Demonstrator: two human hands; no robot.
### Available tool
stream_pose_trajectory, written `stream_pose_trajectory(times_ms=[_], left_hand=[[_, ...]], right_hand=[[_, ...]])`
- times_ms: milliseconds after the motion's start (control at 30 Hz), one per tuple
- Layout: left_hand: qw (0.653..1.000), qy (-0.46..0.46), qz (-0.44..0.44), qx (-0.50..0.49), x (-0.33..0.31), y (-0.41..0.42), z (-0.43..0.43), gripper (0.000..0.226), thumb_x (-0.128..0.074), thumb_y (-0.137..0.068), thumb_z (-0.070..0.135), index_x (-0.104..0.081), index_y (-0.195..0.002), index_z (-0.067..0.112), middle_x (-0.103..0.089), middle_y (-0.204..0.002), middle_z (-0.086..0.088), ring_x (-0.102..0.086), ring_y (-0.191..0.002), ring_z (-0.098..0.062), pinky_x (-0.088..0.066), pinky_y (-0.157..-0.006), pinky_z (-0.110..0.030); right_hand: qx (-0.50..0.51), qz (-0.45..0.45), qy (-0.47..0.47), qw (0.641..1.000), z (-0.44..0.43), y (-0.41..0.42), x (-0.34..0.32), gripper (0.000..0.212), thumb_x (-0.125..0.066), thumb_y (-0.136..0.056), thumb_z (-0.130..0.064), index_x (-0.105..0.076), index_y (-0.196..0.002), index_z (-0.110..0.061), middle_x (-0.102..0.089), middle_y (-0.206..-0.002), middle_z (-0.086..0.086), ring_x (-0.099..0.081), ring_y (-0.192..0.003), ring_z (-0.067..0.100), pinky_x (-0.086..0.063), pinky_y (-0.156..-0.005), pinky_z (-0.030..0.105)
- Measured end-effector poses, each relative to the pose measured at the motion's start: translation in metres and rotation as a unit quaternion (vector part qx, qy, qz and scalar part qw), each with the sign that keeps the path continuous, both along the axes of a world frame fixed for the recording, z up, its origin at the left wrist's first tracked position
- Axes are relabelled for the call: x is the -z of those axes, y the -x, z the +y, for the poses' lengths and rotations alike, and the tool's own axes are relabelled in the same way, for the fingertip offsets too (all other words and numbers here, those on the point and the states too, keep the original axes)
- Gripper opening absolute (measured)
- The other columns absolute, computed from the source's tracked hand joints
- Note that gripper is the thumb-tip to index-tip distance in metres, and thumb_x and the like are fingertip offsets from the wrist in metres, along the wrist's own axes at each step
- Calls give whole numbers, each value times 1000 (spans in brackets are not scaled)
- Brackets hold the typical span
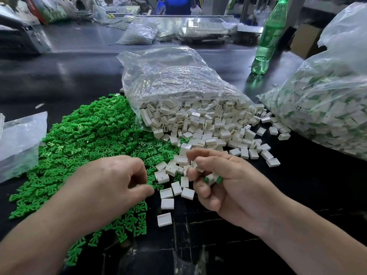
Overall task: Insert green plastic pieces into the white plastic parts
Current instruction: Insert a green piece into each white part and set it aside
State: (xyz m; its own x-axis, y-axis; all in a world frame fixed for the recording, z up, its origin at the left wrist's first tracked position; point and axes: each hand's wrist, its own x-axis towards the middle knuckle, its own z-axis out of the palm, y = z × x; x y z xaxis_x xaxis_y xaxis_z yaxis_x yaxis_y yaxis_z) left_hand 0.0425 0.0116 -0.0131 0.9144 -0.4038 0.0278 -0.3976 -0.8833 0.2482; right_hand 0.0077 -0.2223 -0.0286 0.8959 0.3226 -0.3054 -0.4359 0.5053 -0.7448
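Left hand (111,181) curls over green pieces (95,135) heaped on desk (297,195); whether its grip pinches one, cannot tell. Right hand (224,181): grip clamped on filled white parts (213,179) (green ends showing). Advice: pick singly, align with slot, press squarely.

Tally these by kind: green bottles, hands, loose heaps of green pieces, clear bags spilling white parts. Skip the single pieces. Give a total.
Green bottle: 1
Hands: 2, the left hand and the right hand
Loose heap of green pieces: 1
Clear bag spilling white parts: 1
Total: 5
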Motion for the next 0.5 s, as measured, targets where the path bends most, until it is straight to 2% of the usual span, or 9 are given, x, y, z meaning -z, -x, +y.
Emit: stream_pose_trajectory(times_ms=[67, 133, 233, 367, 433, 500], left_hand=[[999, -42, 2, 13, 2, 0, -3, 32, -50, -71, 74, -50, -88, 46, -55, -83, 28, -50, -74, 9, -45, -67, -17], [998, -62, -2, 12, 4, 0, -6, 32, -53, -75, 73, -46, -95, 48, -52, -88, 29, -46, -77, 11, -42, -68, -15], [998, -61, -25, 3, 7, -1, -11, 26, -53, -82, 67, -49, -97, 46, -52, -89, 27, -46, -79, 9, -42, -68, -15], [997, -48, -62, -4, 9, 0, -14, 23, -42, -88, 58, -56, -95, 41, -57, -88, 23, -53, -78, 1, -47, -67, -20], [995, -45, -86, -4, 11, -1, -14, 23, -42, -90, 52, -60, -92, 38, -59, -85, 21, -55, -74, 0, -48, -63, -21], [994, -21, -108, -6, 13, -2, -13, 16, -49, -91, 44, -63, -87, 36, -60, -79, 20, -56, -67, 0, -48, -56, -21]], right_hand=[[-5, 7, -5, 1000, 0, 0, 2, 43, -60, -81, -1, -58, -124, -4, -65, -84, 14, -55, -55, 16, -44, -41, 25], [-9, 6, -3, 1000, -1, 0, 2, 48, -56, -79, 1, -55, -127, -3, -65, -84, 14, -55, -55, 16, -44, -41, 24], [-21, 3, 11, 1000, 0, 0, 1, 39, -62, -84, -7, -56, -123, -3, -63, -80, 10, -53, -53, 14, -42, -39, 22], [-32, -5, 27, 999, -1, 1, 0, 21, -65, -91, -26, -60, -101, -8, -63, -78, 6, -51, -51, 12, -40, -37, 21], [-23, -13, 33, 999, -1, 0, 0, 20, -64, -93, -28, -58, -98, -10, -64, -78, 6, -51, -49, 12, -40, -36, 20], [-12, -30, 36, 999, -1, 0, 1, 18, -69, -91, -26, -60, -93, -11, -64, -79, 8, -52, -49, 12, -41, -36, 20]])
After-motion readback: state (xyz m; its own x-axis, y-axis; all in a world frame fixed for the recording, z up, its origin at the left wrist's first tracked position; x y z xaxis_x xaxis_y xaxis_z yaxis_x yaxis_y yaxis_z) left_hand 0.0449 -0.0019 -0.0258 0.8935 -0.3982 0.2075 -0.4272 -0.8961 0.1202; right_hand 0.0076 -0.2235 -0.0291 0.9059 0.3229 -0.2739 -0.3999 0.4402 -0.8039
